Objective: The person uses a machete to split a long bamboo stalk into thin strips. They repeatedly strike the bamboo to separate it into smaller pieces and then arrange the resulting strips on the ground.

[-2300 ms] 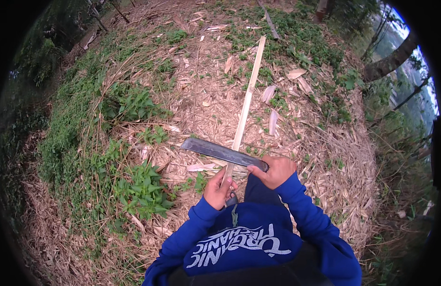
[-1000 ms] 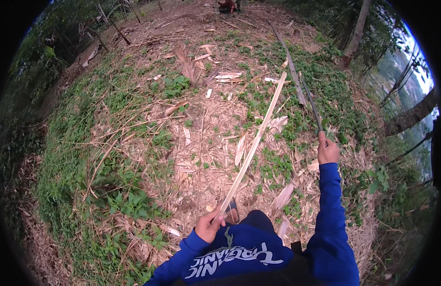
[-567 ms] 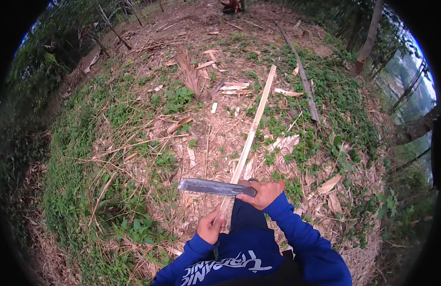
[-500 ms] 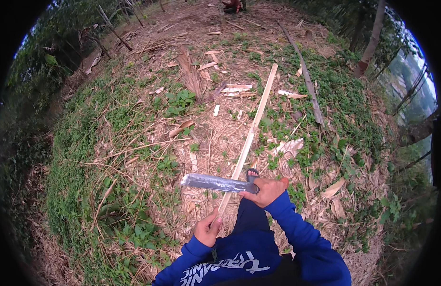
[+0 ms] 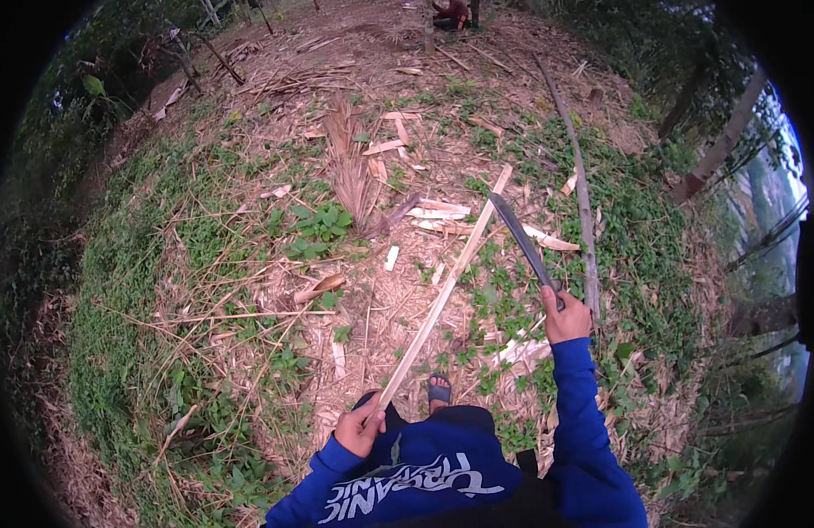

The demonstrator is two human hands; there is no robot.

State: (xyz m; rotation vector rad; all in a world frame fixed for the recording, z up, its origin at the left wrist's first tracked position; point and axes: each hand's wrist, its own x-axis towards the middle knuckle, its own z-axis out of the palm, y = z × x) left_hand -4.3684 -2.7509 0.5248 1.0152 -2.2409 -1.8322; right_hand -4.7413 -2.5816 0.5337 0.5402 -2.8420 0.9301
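My left hand (image 5: 359,426) is closed around the near end of a long, pale wooden strip (image 5: 438,304), which slants up and away to the right. My right hand (image 5: 566,318) grips the handle of a machete (image 5: 523,239), held out ahead and to the right. Its dark blade points away and a little left, with the tip at or very near the strip's right edge toward the far end. Whether the tip touches the wood I cannot tell. The handle is mostly hidden in my fist.
Wood chips (image 5: 439,209), a dry palm frond (image 5: 347,167) and green weeds (image 5: 322,224) cover the ground ahead. A long pole (image 5: 576,176) lies to the right. My sandalled foot (image 5: 438,389) stands below the strip. Another person (image 5: 453,13) is far off at the top.
The machete has swung from lying across the strip near my left hand to the strip's far right side. My left hand and the strip's near end have shifted slightly left.
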